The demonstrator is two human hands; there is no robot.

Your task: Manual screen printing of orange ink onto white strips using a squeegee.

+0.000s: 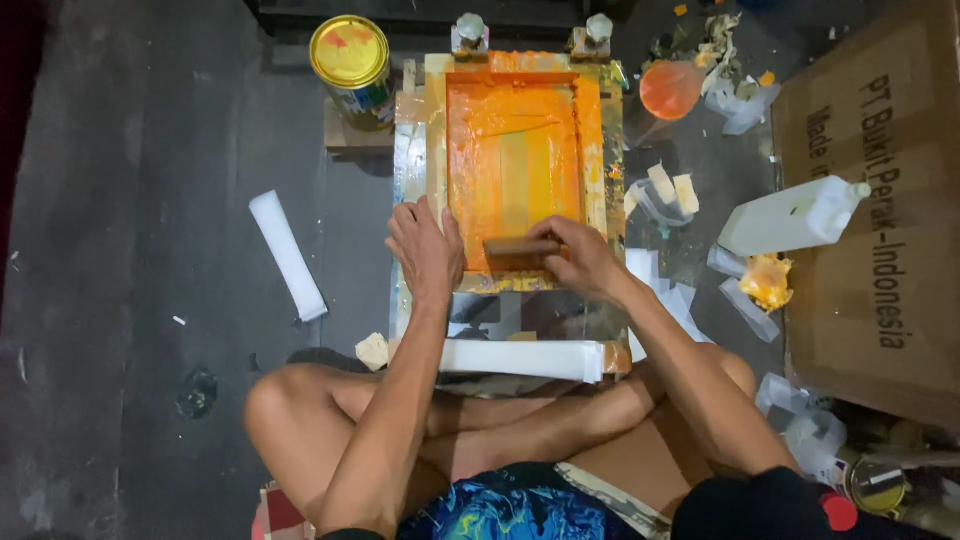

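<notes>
Dark concrete floor (150, 200), person sits cross-legged. Left hand (425, 250) flat, fingers spread, pressing screen-print frame (432, 130) edge; right hand (585, 258) closed round wooden squeegee (520, 250) on orange ink. Paint can (350, 60) nr top left.

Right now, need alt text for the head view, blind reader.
Seen from above, a person sitting cross-legged presses the left hand on the edge of an orange-inked screen frame while the right hand holds a wooden squeegee at its near end. A yellow-lidded can, white bottle and cardboard box lie around.
</notes>
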